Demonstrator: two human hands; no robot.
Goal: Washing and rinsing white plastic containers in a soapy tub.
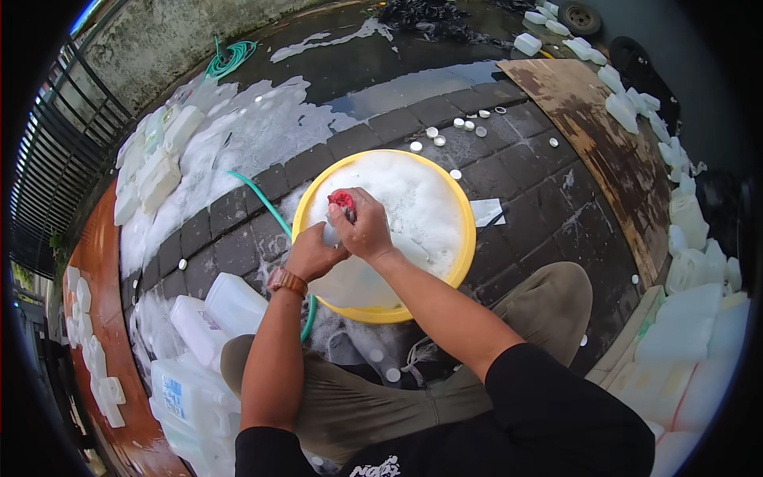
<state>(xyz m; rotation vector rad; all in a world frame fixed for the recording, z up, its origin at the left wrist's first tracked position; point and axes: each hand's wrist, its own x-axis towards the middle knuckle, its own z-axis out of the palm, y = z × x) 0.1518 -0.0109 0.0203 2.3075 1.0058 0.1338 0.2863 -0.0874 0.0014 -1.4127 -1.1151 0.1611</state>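
Note:
A yellow plastic tub (467,250) full of white suds (411,185) stands between my knees. My right hand (365,223) is closed around a crumpled red cloth (341,199) above the suds. Just to its left, my left hand (315,250), with a watch on the wrist, grips a pale translucent plastic jug (330,235) near the cloth. The hands nearly meet and hide much of the jug. Its body appears to reach down into the soapy water, where its outline is hard to make out.
White caps (440,141) lie scattered on wet dark pavers (506,173). A green hose (265,200) runs past the tub's left side. Plastic jugs (197,393) crowd my left knee, with more jugs (679,322) along the right. A wooden board (596,125) lies at upper right.

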